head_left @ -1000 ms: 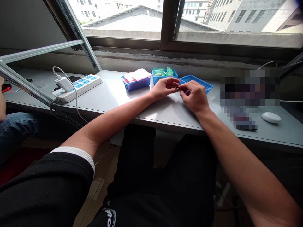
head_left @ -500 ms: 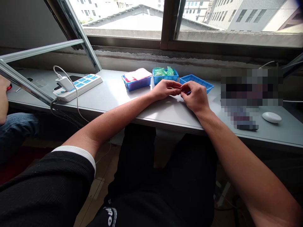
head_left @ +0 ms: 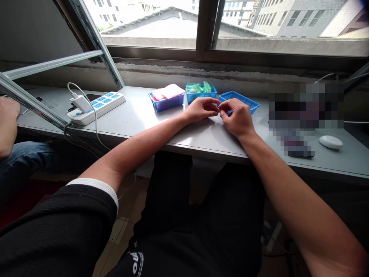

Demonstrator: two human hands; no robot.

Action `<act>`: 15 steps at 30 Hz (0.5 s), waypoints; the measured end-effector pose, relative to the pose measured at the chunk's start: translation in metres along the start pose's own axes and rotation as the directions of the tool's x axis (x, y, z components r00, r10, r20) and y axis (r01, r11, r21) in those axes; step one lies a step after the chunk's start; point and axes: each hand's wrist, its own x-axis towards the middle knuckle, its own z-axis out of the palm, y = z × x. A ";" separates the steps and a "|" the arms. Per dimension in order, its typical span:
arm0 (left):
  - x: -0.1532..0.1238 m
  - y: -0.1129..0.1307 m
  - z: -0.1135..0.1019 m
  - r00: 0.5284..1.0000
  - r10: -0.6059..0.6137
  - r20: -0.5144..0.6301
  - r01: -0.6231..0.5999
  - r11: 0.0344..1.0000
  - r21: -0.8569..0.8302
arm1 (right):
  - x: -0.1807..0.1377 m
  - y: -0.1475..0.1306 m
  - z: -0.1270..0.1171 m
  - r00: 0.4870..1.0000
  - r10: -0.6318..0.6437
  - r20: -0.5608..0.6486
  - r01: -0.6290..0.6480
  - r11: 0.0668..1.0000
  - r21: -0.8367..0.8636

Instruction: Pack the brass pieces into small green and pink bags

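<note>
Hands meet just in front of the empty blue tray (head_left: pixel 241 99): my left hand (head_left: pixel 200 109) and right hand (head_left: pixel 236 115) pinch one tiny part between fingertips, too small to identify. Tray with green packets (head_left: pixel 201 90) sits left of it.

- Left hand (head_left: pixel 200 109) and right hand (head_left: pixel 236 117) are bare, with no gloves, rings or watch.
- Both forearms are uncovered.
- The left upper arm wears a black ribbed short sleeve (head_left: pixel 57 227) with a white cuff band.
- Black trousers (head_left: pixel 198 215) carry small white lettering near the bottom edge.
</note>
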 end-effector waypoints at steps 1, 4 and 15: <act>0.000 0.000 0.000 1.000 0.004 0.005 -0.004 1.000 -0.002 | 0.000 0.001 0.000 1.000 -0.009 -0.001 0.009 1.000 0.007; 0.002 -0.003 -0.002 1.000 0.005 -0.002 -0.005 1.000 -0.016 | -0.001 0.003 0.001 0.999 -0.032 -0.007 0.032 0.999 0.035; 0.001 0.010 -0.001 0.986 -0.019 -0.164 0.012 0.999 -0.046 | -0.001 0.012 0.007 0.997 -0.072 -0.024 0.072 0.997 0.016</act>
